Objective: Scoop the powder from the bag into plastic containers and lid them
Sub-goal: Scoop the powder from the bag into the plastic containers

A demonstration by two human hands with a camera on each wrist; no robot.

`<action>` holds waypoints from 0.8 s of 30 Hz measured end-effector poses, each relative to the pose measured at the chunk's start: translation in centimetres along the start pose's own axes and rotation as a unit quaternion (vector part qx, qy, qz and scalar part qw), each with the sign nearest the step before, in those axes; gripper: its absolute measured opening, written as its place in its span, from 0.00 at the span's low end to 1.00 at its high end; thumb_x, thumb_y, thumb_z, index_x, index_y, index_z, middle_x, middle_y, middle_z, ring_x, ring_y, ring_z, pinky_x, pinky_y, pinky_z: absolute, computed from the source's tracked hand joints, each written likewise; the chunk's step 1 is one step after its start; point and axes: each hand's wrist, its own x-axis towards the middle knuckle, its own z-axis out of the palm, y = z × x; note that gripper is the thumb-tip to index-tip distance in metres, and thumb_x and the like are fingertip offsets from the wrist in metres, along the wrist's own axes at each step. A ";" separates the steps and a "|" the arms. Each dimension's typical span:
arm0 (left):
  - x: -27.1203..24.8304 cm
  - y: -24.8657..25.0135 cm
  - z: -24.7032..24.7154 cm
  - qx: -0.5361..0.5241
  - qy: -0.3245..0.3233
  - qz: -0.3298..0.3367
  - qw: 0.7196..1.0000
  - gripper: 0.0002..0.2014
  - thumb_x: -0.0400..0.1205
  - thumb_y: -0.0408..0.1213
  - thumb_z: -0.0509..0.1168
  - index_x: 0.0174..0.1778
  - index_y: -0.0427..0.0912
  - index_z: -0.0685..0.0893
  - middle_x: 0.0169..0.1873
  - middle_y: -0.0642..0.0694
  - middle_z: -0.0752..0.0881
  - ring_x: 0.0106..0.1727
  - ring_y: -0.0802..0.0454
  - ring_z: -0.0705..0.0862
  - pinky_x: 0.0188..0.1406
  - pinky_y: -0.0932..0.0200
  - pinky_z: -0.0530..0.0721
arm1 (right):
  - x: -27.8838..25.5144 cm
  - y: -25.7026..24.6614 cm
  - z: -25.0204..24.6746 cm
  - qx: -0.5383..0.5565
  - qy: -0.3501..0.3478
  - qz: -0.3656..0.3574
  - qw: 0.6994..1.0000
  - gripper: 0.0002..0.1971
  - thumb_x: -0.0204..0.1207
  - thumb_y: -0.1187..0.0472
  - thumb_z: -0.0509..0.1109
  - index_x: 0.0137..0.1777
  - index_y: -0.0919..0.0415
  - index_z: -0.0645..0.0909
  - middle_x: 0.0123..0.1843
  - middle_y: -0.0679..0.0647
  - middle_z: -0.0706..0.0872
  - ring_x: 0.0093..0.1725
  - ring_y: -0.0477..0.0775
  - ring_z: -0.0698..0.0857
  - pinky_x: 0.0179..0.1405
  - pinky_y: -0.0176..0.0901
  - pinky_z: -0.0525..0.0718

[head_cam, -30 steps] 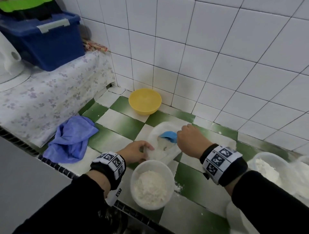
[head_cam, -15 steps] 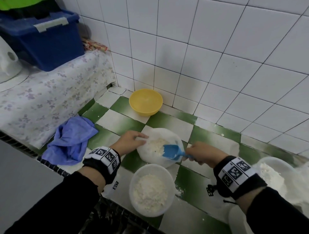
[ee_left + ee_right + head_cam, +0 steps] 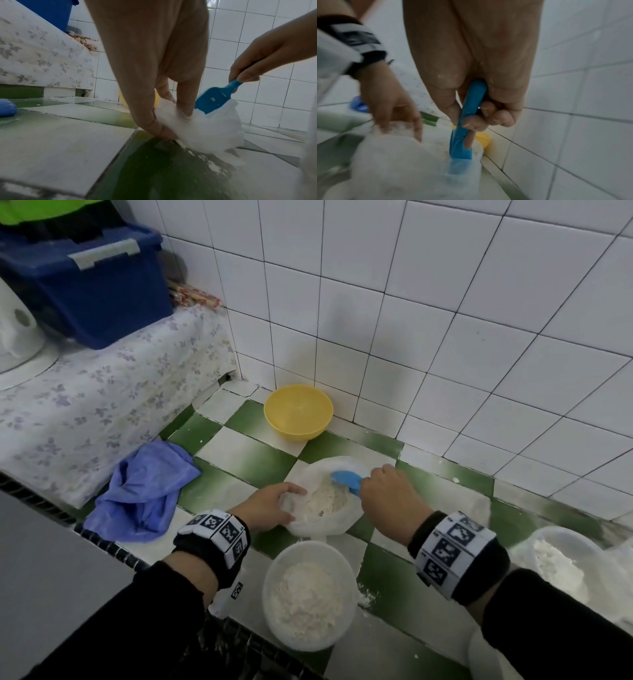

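My left hand [image 3: 270,508] pinches the limp, slippery bag [image 3: 325,517] by its rim while my right hand [image 3: 387,494] grips the light, stiff scoop [image 3: 347,479] inside it above the powder [image 3: 323,501], the container [image 3: 308,594] just nearer me, bowl [image 3: 298,412] and cloth [image 3: 144,491] clear.

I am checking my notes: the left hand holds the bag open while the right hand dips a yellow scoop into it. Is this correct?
Not quite: the scoop is blue, as the left wrist view shows. The rest holds: the left hand holds the bag open while the right hand dips it in.
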 end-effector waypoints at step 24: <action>-0.7 0.2 0.3 -0.279 -0.091 0.034 0.955 0.28 0.78 0.18 0.65 0.71 0.48 0.77 0.64 0.39 0.79 0.62 0.41 0.84 0.55 0.51 0.87 | -0.8 3.3 4.7 0.501 -0.235 0.109 0.826 0.15 0.79 0.57 0.63 0.33 0.59 0.83 0.29 0.50 0.74 0.29 0.47 0.68 0.33 0.37 0.71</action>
